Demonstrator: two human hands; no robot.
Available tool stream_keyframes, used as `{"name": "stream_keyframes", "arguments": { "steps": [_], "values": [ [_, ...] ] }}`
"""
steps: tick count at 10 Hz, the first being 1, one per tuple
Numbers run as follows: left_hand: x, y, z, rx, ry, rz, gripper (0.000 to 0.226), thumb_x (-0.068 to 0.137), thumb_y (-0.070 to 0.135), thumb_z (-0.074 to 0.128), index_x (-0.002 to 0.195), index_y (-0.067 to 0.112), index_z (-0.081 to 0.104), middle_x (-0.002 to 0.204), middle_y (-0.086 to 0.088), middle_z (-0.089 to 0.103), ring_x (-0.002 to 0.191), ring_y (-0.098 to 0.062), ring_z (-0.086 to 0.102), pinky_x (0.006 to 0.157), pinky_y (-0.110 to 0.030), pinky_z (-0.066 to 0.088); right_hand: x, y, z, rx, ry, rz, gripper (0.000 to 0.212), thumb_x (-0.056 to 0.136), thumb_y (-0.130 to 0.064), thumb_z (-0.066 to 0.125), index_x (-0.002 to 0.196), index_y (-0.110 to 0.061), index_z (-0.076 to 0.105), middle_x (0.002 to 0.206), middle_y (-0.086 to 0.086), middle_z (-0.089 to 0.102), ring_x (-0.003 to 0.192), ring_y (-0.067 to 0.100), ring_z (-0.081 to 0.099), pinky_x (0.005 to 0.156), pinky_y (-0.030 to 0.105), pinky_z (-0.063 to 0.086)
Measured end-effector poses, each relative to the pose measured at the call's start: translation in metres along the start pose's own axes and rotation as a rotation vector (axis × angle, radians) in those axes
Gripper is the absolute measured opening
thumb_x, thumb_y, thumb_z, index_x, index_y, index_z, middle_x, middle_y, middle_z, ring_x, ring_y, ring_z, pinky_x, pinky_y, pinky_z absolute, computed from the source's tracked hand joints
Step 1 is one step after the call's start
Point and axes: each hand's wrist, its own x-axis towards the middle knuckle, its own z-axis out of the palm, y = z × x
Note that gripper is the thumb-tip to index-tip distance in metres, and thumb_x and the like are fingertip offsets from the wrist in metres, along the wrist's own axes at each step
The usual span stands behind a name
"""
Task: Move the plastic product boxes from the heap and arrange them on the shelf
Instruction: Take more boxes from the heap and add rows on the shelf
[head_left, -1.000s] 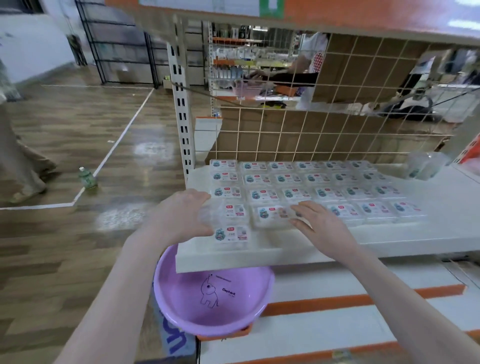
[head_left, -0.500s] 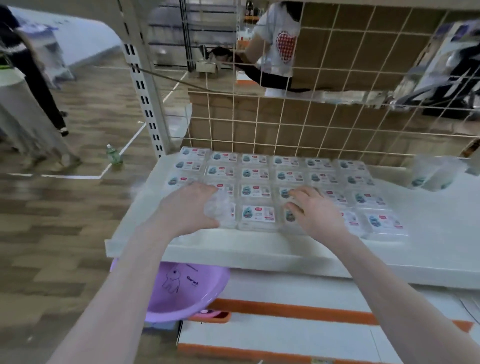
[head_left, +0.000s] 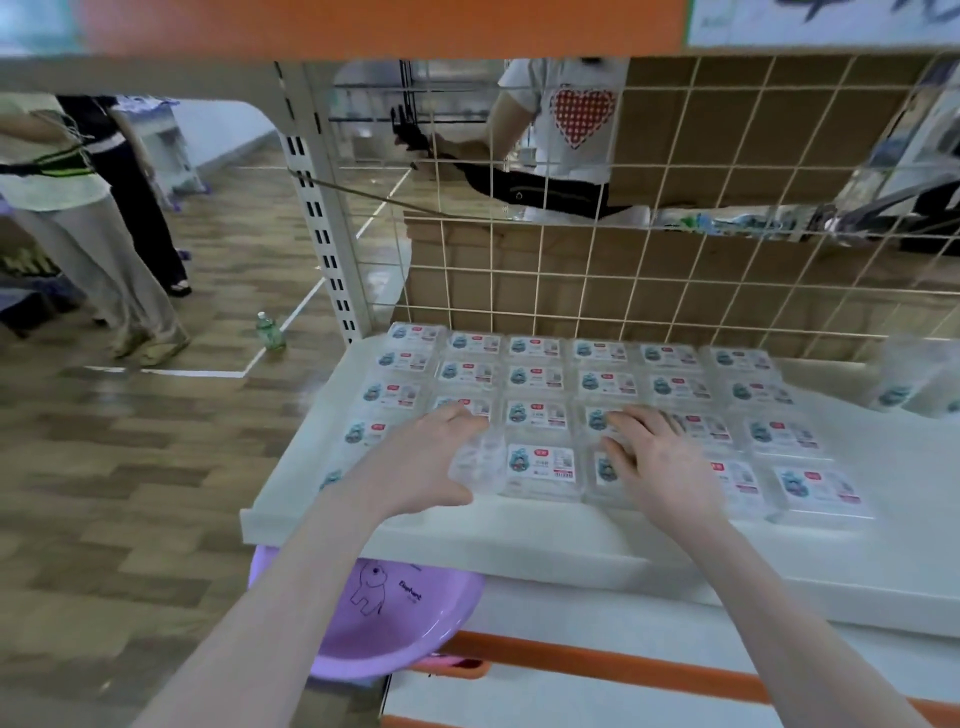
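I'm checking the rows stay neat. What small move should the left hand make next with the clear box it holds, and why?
Probably set the clear plastic box down flat into its slot and release. The left hand grips it at the grid's front, beside a labelled box, on the white shelf.

This is a shop, or a room arranged as a shop; a white metal shelf (head_left: 519, 540) with a slotted upright post (head_left: 322, 228) and a wire grid back (head_left: 649, 291) carries rows of labelled plastic boxes (head_left: 540, 462); orange strips edge the shelves; more racks stand behind.
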Motion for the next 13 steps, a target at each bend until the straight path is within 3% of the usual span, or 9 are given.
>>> {"name": "stream_keyframes", "arguments": {
  "steps": [2, 3, 5, 6, 8, 10, 12, 13],
  "values": [
    [0.017, -0.007, -0.026, -0.132, -0.065, -0.031, 0.051, 0.088, 0.043, 0.059, 0.135, 0.027, 0.05, 0.138, 0.006, 0.046, 0.126, -0.015, 0.042, 0.096, -0.022, 0.032, 0.001, -0.001, 0.001, -0.002, 0.01, 0.005, 0.025, 0.084, -0.013, 0.067, 0.107, -0.005, 0.067, 0.108, 0.013, 0.064, 0.097, 0.036, 0.06, 0.079, 0.045, 0.051],
    [0.026, -0.009, -0.036, -0.208, -0.071, -0.058, 0.044, 0.091, 0.042, 0.054, 0.133, 0.029, 0.052, 0.139, 0.011, 0.048, 0.129, -0.011, 0.042, 0.094, -0.02, 0.03, 0.0, -0.001, 0.002, 0.004, 0.014, 0.009, 0.025, 0.083, -0.013, 0.067, 0.108, -0.006, 0.067, 0.108, 0.012, 0.064, 0.098, 0.035, 0.06, 0.078, 0.044, 0.052],
    [0.04, -0.013, -0.043, -0.28, 0.029, -0.098, 0.039, 0.092, 0.032, 0.05, 0.131, 0.031, 0.052, 0.136, 0.005, 0.053, 0.118, -0.015, 0.052, 0.091, -0.024, 0.038, 0.001, 0.001, 0.004, -0.004, 0.039, -0.001, 0.025, 0.082, -0.012, 0.069, 0.106, -0.006, 0.067, 0.106, 0.011, 0.065, 0.096, 0.034, 0.061, 0.076, 0.044, 0.053],
    [0.042, -0.012, -0.04, -0.216, 0.074, -0.088, 0.046, 0.089, 0.031, 0.055, 0.134, 0.025, 0.049, 0.137, 0.001, 0.051, 0.119, -0.02, 0.052, 0.087, -0.026, 0.038, 0.0, 0.001, 0.006, -0.006, 0.055, -0.003, 0.024, 0.08, -0.011, 0.07, 0.104, -0.006, 0.068, 0.104, 0.011, 0.065, 0.093, 0.034, 0.062, 0.073, 0.044, 0.054],
    [0.043, -0.014, -0.031, 0.018, -0.059, -0.081, 0.071, 0.085, 0.046, 0.058, 0.147, 0.026, 0.029, 0.153, 0.0, 0.03, 0.139, -0.02, 0.03, 0.109, -0.036, 0.03, -0.001, 0.001, 0.006, -0.01, 0.076, -0.013, 0.023, 0.08, -0.011, 0.071, 0.103, -0.006, 0.069, 0.103, 0.01, 0.066, 0.092, 0.034, 0.062, 0.072, 0.043, 0.055],
    [0.045, -0.01, -0.033, 0.133, -0.141, -0.07, 0.068, 0.088, 0.051, 0.052, 0.143, 0.014, 0.035, 0.146, -0.007, 0.04, 0.13, -0.024, 0.041, 0.102, -0.035, 0.038, -0.001, 0.002, 0.007, -0.027, 0.07, 0.005, 0.024, 0.082, -0.015, 0.069, 0.105, -0.009, 0.069, 0.105, 0.008, 0.065, 0.093, 0.031, 0.063, 0.072, 0.041, 0.054],
    [0.046, -0.024, -0.061, 0.131, -0.303, -0.041, 0.09, 0.076, 0.051, 0.069, 0.148, 0.036, 0.018, 0.155, 0.011, 0.021, 0.14, -0.013, 0.024, 0.11, -0.03, 0.022, 0.0, 0.001, 0.007, -0.015, 0.07, -0.002, 0.023, 0.081, -0.013, 0.07, 0.103, -0.009, 0.069, 0.104, 0.008, 0.066, 0.093, 0.032, 0.062, 0.072, 0.041, 0.053],
    [0.053, -0.026, -0.065, 0.17, -0.379, -0.043, 0.093, 0.072, 0.045, 0.076, 0.145, 0.044, 0.018, 0.152, 0.01, 0.028, 0.135, -0.014, 0.034, 0.111, -0.035, 0.031, 0.0, 0.0, 0.006, -0.014, 0.084, -0.023, 0.023, 0.077, -0.009, 0.072, 0.1, -0.007, 0.069, 0.101, 0.008, 0.067, 0.09, 0.032, 0.063, 0.068, 0.04, 0.054]
  ]
}}
